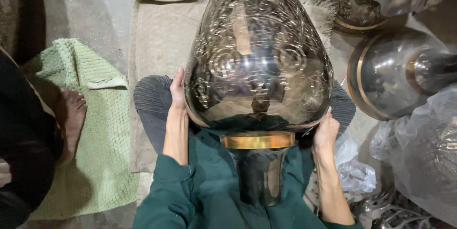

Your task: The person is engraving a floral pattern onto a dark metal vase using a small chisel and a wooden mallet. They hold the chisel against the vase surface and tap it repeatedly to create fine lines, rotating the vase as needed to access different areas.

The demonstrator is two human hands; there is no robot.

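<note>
A large, shiny, dark metal vessel point(257, 53), egg-shaped with fine engraved patterns, lies across my lap with its gold-banded neck point(258, 139) and dark base pointing toward me. My left hand point(177, 91) presses flat against its left side. My right hand point(325, 131) grips its lower right edge near the rim. Both green sleeves show at the bottom of the view.
A beige cloth point(157, 34) lies under my legs on the concrete floor. A green towel point(95, 129) is at left, with another person's bare foot point(71, 115) on it. Similar polished metal bowls point(385, 77) and plastic bags point(419, 148) crowd the right.
</note>
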